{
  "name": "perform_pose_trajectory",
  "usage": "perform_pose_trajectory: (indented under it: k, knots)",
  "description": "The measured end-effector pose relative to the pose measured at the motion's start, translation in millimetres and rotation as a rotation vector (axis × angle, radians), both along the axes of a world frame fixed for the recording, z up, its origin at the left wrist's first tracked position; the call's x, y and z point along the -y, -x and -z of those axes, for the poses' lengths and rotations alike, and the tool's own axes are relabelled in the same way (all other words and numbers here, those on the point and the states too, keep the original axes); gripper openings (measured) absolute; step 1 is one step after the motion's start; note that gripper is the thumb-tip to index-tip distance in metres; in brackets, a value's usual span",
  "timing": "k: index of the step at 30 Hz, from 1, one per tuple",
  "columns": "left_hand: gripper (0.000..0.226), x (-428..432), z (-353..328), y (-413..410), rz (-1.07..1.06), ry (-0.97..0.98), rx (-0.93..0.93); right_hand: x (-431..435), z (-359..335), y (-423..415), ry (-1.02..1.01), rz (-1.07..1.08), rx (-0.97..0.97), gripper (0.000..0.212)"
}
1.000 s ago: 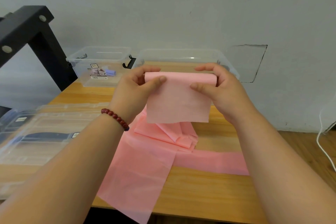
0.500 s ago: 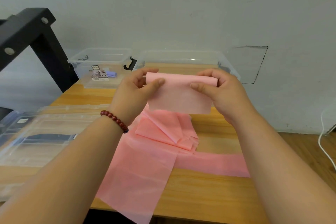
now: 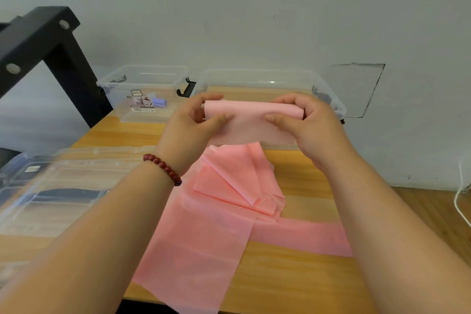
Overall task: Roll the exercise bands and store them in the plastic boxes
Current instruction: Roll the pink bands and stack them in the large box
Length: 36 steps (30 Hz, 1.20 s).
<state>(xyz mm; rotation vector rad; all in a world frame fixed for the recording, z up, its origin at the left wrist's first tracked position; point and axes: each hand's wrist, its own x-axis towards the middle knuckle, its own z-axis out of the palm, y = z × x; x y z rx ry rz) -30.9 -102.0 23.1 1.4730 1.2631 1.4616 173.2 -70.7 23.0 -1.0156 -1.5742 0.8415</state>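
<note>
A long pink exercise band [image 3: 204,242] lies crumpled across the wooden table and hangs over its front edge. Its upper end is wound into a short roll [image 3: 252,113] held in the air above the table. My left hand [image 3: 188,132] grips the roll's left end, thumb in front. My right hand [image 3: 313,127] grips the right end the same way. Behind the roll stands a large clear plastic box [image 3: 328,92], open on top. A smaller clear box [image 3: 142,79] stands to its left with a purple roll [image 3: 159,102] inside.
Clear plastic lids [image 3: 58,186] lie on the table at the left. A black metal frame [image 3: 43,41] rises at the far left. The grey wall stands close behind the boxes. A white cable [image 3: 461,199] hangs at the right edge.
The hanging flap below the roll has grown shorter as both hands wound more band onto the roll. The band on the table has drawn up slightly.
</note>
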Motion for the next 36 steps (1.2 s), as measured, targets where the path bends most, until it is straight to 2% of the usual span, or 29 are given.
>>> perform_pose_trajectory:
  k: [3, 8, 13, 18, 24, 26, 29, 33, 36]
  knots:
    - [0.043, -4, -1, 4, -0.004, 0.004, -0.013, -5, 4, 3, 0.023, 0.004, 0.013, 0.005]
    - [0.025, -13, 1, 10, -0.01, 0.016, 0.007, -13, 5, 9, 0.027, -0.004, 0.038, 0.002]
    - [0.015, -23, 4, 14, -0.023, -0.005, 0.048, -23, 2, 17, -0.056, -0.017, 0.144, 0.034]
    - [0.019, -36, 4, 20, -0.028, -0.01, 0.032, -37, -2, 25, -0.138, 0.017, 0.25, 0.019]
    - [0.011, -57, 4, 28, -0.026, 0.001, 0.024, -61, 1, 34, -0.245, 0.022, 0.462, 0.02]
    - [0.017, -65, 4, 28, -0.032, 0.001, 0.01, -67, 1, 37, -0.275, 0.042, 0.514, 0.017]
    - [0.03, -73, 5, 29, -0.024, -0.006, 0.001, -77, 4, 37, -0.277, 0.055, 0.53, 0.016]
    - [0.018, -79, 7, 32, -0.043, -0.015, 0.043, -82, 2, 39, -0.263, 0.0, 0.489, 0.024]
    - [0.027, -82, 8, 35, -0.051, -0.04, 0.059, -81, -2, 40, -0.217, -0.009, 0.395, 0.027]
